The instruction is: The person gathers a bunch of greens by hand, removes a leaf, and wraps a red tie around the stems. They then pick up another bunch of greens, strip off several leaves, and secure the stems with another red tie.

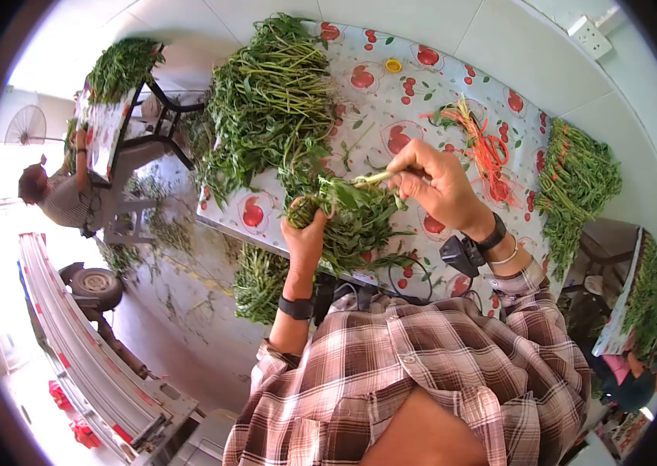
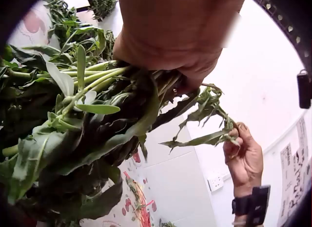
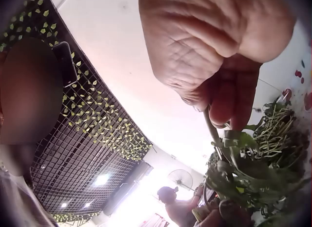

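Note:
My left hand (image 1: 306, 233) grips a bundle of leafy green stems (image 1: 359, 237) around its cut ends, over the table's front edge. The bundle's leaves spread to the right, and in the left wrist view the stems (image 2: 105, 78) run out from under my palm. Raised to the right of it, my right hand (image 1: 433, 182) pinches a single pale green stem (image 1: 375, 178) between thumb and fingers. That stem's leafy part hangs toward the bundle. In the right wrist view the stem (image 3: 212, 127) comes down from the fingertips, its lower part overlapping the bundle's leaves.
A large heap of greens (image 1: 274, 101) covers the table's left part. Orange-red ties (image 1: 490, 159) lie on the patterned tablecloth (image 1: 363, 46), with a yellow ring (image 1: 393, 66) farther back. More greens (image 1: 577, 179) lie at the right end. Another person (image 1: 64, 194) works at a table on the left.

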The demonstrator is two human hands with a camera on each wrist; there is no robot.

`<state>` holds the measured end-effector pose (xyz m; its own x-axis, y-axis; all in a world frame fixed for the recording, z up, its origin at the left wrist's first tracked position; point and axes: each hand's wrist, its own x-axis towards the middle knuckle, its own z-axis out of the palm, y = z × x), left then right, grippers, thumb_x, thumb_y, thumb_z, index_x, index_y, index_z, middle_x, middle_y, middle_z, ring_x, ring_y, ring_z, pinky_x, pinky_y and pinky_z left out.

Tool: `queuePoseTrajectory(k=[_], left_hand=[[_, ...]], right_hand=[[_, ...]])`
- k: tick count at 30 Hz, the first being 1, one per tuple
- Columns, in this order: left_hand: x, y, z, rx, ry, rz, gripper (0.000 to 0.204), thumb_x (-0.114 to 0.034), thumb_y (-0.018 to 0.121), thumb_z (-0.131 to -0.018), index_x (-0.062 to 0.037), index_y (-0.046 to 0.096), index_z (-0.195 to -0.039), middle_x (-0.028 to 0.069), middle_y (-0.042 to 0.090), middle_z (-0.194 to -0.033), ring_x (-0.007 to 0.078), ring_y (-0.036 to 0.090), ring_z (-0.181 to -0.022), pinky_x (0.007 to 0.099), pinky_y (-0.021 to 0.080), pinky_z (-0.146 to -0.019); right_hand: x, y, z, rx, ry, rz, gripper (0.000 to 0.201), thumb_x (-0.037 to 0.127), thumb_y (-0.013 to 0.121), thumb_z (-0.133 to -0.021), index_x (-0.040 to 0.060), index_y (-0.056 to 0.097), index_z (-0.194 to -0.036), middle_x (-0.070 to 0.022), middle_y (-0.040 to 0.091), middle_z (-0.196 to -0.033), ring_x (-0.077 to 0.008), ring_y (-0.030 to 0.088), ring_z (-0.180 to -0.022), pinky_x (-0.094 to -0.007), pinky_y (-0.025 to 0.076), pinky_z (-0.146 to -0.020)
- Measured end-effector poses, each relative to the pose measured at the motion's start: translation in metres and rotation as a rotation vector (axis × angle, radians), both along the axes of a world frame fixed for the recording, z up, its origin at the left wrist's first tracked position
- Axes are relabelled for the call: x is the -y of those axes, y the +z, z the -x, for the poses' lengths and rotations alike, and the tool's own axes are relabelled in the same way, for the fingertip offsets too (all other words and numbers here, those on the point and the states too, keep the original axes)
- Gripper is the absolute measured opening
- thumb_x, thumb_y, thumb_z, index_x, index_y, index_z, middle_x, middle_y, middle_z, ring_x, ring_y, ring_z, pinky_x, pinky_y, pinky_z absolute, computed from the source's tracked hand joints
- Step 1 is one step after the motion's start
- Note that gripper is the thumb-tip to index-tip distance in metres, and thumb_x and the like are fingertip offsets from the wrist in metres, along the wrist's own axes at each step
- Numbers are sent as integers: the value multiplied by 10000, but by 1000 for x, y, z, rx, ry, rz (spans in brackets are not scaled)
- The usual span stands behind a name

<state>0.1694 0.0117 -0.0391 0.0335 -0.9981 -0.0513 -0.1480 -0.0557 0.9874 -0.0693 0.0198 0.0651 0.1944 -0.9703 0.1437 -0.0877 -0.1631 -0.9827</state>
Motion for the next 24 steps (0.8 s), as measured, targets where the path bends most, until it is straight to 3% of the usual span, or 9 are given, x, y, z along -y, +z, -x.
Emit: queuePoseTrajectory(k=[3, 5, 10, 12, 14, 15, 18, 19, 24], left_hand=[[7, -26, -16, -115, 78, -81, 128, -36, 620, -764, 18, 627, -879, -20, 582, -703, 62, 503, -613, 231, 424, -563], [12, -33, -19, -334, 175, -123, 206, -88, 667, -780, 28, 623, -944, 16, 614, -798, 93, 547, -658, 250, 462, -598], [25, -31, -10, -613, 110, -117, 263, -100, 708, -768, 21, 612, -981, 39, 631, -885, 139, 599, -713, 276, 498, -640], [25, -30, 2, -586, 143, -135, 261, -102, 710, -765, 18, 617, -978, 37, 631, -877, 141, 597, -706, 274, 495, -635], [26, -42, 10, -545, 200, -113, 146, -55, 686, -752, -1, 631, -876, 26, 625, -813, 134, 585, -673, 260, 482, -612], [31, -40, 9, -544, 199, -115, 146, -55, 686, -752, -1, 631, -876, 26, 625, -813, 134, 585, -673, 260, 482, -612], [43, -18, -3, -452, 297, -202, 88, -15, 639, -730, -35, 567, -684, 23, 581, -694, 128, 542, -583, 270, 472, -551], [47, -18, -12, -494, 340, -270, 88, -33, 636, -749, -27, 566, -696, 41, 587, -692, 139, 553, -581, 283, 481, -540], [42, 2, -14, -532, 71, -245, 76, -44, 639, -785, -8, 584, -823, 83, 622, -750, 171, 607, -643, 303, 516, -576]], right_hand=[[-13, -18, -3, -20, 17, -40, 54, 3, 543, -881, 6, 520, -929, -35, 596, -723, -78, 554, -616, -233, 443, -562], [-22, -39, -5, -52, 58, -75, 66, 17, 512, -903, 5, 517, -967, -53, 614, -807, -75, 574, -663, -218, 478, -603], [-47, -63, -24, -62, 61, -176, 59, -1, 549, -877, 12, 517, -924, -15, 584, -709, -69, 552, -626, -234, 452, -569], [-43, -60, -15, -70, 11, -184, 59, -6, 553, -872, 13, 518, -916, -16, 581, -705, -64, 542, -617, -229, 443, -561], [-37, -56, -4, 250, -133, -212, 69, -9, 564, -858, 14, 522, -908, -14, 572, -692, -52, 522, -592, -218, 425, -544], [-40, -48, -1, 251, -136, -214, 69, -9, 564, -858, 14, 522, -908, -14, 572, -692, -52, 522, -592, -218, 425, -544], [-55, -5, 15, -135, -163, 28, 82, -5, 565, -833, 30, 534, -901, -25, 543, -676, -77, 492, -572, -228, 399, -535], [-56, -5, 25, -116, -236, 61, 67, 1, 571, -827, 25, 536, -879, -5, 534, -677, -67, 475, -577, -217, 386, -532], [-31, -19, 67, -133, -440, -43, 59, 46, 592, -824, 18, 549, -854, 40, 521, -686, -41, 456, -603, -214, 384, -535]])
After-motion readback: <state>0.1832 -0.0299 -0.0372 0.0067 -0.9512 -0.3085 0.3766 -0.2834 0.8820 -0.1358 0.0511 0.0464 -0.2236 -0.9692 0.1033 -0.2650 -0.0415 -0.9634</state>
